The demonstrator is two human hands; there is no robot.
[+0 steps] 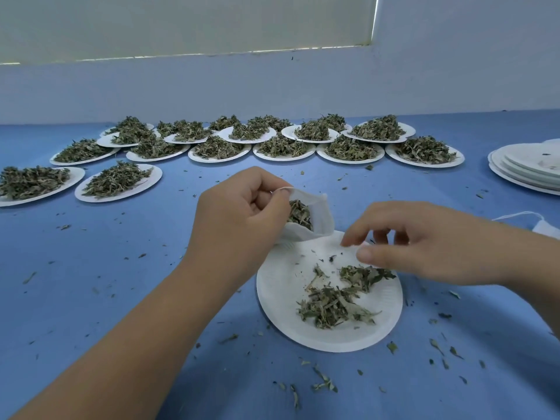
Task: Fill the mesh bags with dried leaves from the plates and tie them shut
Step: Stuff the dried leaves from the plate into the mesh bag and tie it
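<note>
Two bare hands work over one white paper plate (281,301) at lower centre of the frame. The left hand (242,207), at centre, has its fingers curled round the rim of a small white mesh bag (321,219) and pinches it so that the mouth gapes toward the right. Dried green leaves show inside the mouth, and the bag's lower edge hangs just over the plate's far left rim. The right hand (424,247), right of centre, hovers above the plate's far rim with its fingers loosely bent and their tips pointing down. The thumb is held apart from them, and nothing can be seen between thumb and fingers. Whether the thumb touches the plate rim cannot be told. On the plate, a thin scatter of dried leaves (330,304) lies toward its near and right parts, while the far left part is nearly bare.

The plate sits on a blue table cover (121,268) strewn with leaf crumbs, thickest toward the lower right. Across the upper middle of the frame, many heaped plates (351,151) stand in overlapping rows, with two more at the left edge. At the right edge is a stack of empty plates (527,171). Below that stack lies a second white bag (547,228) with a loop of white string, partly cut off by the frame. A pale wall (272,86) runs behind the table.
</note>
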